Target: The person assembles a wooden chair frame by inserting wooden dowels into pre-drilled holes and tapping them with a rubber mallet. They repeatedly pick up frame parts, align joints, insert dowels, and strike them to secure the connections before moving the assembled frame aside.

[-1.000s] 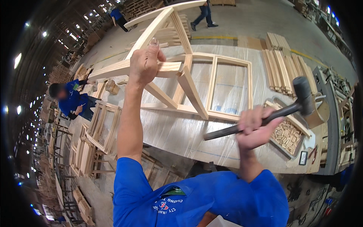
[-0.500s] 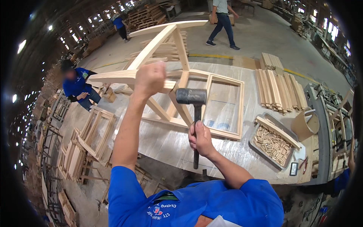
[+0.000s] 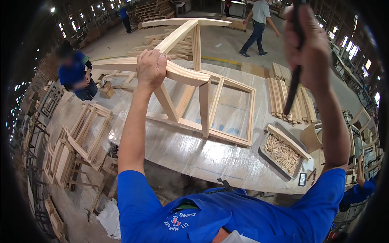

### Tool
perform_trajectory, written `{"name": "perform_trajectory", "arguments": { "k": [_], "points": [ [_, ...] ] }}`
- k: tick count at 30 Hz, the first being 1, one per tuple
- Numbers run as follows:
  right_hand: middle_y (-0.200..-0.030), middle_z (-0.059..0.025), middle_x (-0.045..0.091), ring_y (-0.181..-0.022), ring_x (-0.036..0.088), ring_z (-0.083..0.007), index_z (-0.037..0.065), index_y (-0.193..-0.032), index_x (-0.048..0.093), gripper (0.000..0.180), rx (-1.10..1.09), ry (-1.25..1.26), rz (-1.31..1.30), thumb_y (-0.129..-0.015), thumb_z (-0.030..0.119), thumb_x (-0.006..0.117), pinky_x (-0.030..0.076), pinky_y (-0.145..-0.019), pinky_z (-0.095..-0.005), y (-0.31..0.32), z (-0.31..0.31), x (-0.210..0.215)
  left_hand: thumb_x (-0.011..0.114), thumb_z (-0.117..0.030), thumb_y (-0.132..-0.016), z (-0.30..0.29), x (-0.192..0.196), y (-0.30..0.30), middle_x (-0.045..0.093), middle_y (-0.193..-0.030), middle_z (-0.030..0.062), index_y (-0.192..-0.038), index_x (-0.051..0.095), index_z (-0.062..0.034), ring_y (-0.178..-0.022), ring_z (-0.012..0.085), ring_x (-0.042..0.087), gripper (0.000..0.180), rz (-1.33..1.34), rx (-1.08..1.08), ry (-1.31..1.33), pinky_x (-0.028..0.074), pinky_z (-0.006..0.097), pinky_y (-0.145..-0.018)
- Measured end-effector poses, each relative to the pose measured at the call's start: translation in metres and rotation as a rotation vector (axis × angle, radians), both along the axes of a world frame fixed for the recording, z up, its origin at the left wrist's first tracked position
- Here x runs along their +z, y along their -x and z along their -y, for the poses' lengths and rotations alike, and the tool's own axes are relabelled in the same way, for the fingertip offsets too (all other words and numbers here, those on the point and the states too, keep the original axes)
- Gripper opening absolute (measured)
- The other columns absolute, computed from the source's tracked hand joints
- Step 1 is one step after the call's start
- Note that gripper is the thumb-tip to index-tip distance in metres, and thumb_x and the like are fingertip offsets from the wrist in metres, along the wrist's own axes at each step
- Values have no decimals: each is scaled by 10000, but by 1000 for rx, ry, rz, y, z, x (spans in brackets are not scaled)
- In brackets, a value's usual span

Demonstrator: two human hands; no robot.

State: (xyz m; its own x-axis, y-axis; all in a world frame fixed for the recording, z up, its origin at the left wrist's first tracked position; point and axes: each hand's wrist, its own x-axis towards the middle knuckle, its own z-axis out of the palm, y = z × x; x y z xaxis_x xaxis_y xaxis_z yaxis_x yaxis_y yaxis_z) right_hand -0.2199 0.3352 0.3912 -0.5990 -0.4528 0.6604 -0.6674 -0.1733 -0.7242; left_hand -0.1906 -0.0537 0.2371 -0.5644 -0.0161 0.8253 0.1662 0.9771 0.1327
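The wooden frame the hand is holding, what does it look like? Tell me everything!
The pale wooden chair frame is made of light, bare slats joined at angles. It stands tilted up on the plastic-covered workbench, over a flat wooden frame. The left hand grips its curved top rail.

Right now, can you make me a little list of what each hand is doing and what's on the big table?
left hand: grips the top rail of the wooden frame
right hand: raised high, closed on a dark handle; its head is out of view
table: covered in clear plastic sheet
on table: flat frame, tray of small dowels, stack of slats
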Motion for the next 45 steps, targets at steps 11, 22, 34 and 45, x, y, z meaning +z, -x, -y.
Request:
{"name": "perform_trajectory", "arguments": {
  "k": [11,22,34,45],
  "points": [
    [-704,-2,481,-660,488,-124,27,-1015,607,432,-8,-624,77,-1124,432,504,444,-620,-333,-8,36,-10,422,-309,-1047,7,-9,-3,768,-1070,138,-949,803,-143,-1284,353,616,427,-60,90,17,259,565,-1243],
    [-691,4,556,-629,544,-108,29,-915,643,355,-58,-659,210,-1087,328,556,446,-590,-316,-12,-37,-109,476,-308,-1069,19,-8,-18,764,-1107,134,-1044,794,-114,-1212,343,640,373,111,7,52,331,520,-1176],
    [-889,-137,689,-828,674,-330,63,-982,726,240,-812,-987,382,-842,227,831,518,-727,-421,-127,-206,-461,708,-493,-961,34,87,122,680,-1091,121,-1361,607,-19,-1006,216,658,629,732,123,-313,548,404,-847],
    [-1102,-199,608,-1054,615,-393,50,-1177,678,426,-756,-779,656,-797,148,844,480,-913,-477,-102,-197,-518,835,-422,-868,37,64,260,676,-818,166,-1067,659,68,-674,273,668,557,1086,672,57,565,444,-634]
  ]
}}
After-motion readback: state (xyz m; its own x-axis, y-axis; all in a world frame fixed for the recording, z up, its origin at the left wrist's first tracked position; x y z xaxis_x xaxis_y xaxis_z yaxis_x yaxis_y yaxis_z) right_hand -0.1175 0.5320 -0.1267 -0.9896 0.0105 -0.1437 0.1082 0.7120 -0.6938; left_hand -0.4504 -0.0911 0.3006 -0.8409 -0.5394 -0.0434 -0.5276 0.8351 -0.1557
